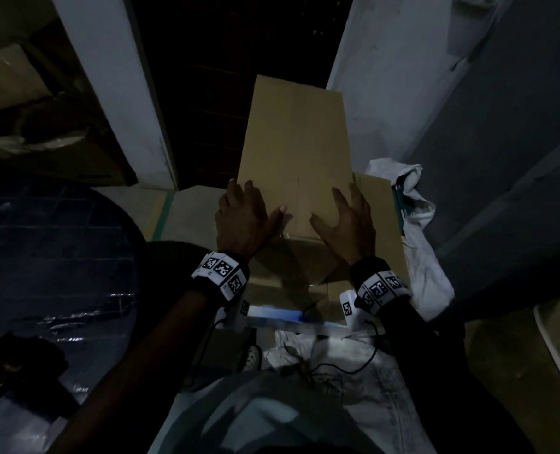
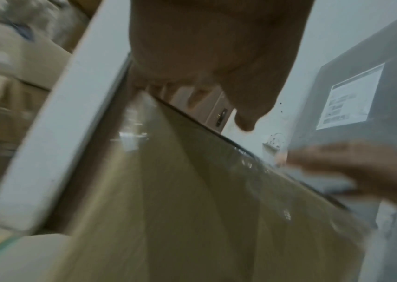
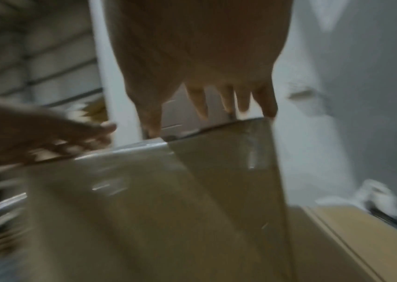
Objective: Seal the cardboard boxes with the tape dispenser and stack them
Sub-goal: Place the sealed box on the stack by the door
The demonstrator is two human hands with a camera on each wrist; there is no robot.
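A closed brown cardboard box [image 1: 295, 142] sits on top of a second cardboard box [image 1: 381, 211], whose lid shows at the right. Clear tape [image 1: 286, 236] glints along the top box's near edge and down its front face [image 2: 168, 190]. My left hand [image 1: 245, 214] lies on the near left corner of the top box with straight fingers and the thumb spread inward. My right hand [image 1: 345, 221] is spread over the near right corner, fingers straight. The wrist views are blurred; each shows a palm [image 2: 204, 47] [image 3: 192, 47] over the box edge. No tape dispenser is recognisable.
A white pillar [image 1: 108, 80] rises at the left and a grey wall [image 1: 468, 126] at the right, with a dark gap behind the boxes. A white bag [image 1: 416, 204] lies against the lower box. Flattened cardboard [image 1: 6, 77] sits upper left, a dark round surface [image 1: 42, 250] lower left.
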